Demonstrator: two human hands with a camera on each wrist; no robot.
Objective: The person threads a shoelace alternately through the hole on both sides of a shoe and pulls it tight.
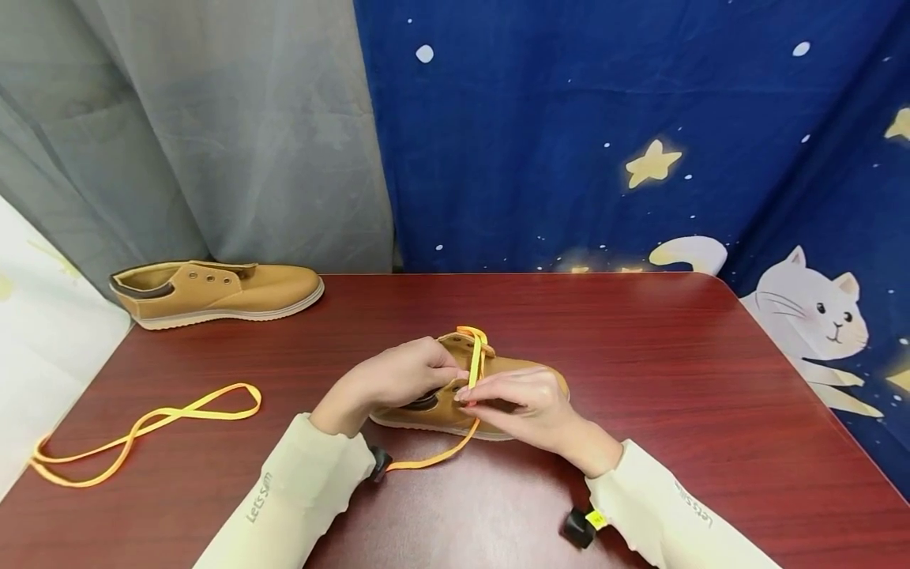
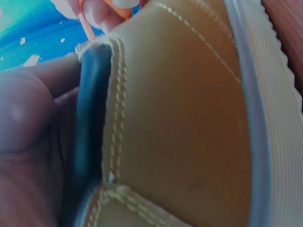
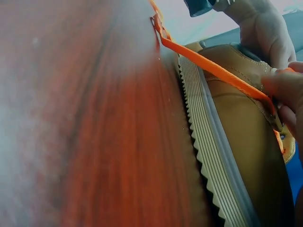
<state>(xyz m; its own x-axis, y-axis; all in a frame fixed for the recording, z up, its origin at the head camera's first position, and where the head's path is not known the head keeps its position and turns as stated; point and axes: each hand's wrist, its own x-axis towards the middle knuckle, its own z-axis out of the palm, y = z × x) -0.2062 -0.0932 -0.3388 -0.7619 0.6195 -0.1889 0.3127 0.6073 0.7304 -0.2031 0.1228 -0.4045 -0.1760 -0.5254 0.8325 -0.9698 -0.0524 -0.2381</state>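
A tan leather shoe (image 1: pixel 444 411) lies on the table with its toe to the right. An orange-yellow shoelace (image 1: pixel 475 363) loops over its eyelet flaps, and one length trails down the near side. My right hand (image 1: pixel 522 399) pinches the shoelace beside the near flap's eyelets. Over the shoe's opening is my left hand (image 1: pixel 401 375); its fingers reach inside and grip the near flap, the fingertips close to the right hand's. The left wrist view shows the dark collar lining (image 2: pixel 92 104) against that hand, its fingertips hidden. From the right wrist, the shoelace (image 3: pixel 218 71) crosses the shoe's side.
A second tan shoe (image 1: pixel 277 288), unlaced, stands at the table's back left. Another orange-yellow shoelace (image 1: pixel 181 412) lies looped at the left edge. Black wrist devices hang below both cuffs, the right one (image 1: pixel 579 528) close above the table (image 1: pixel 675 356). Curtains hang behind.
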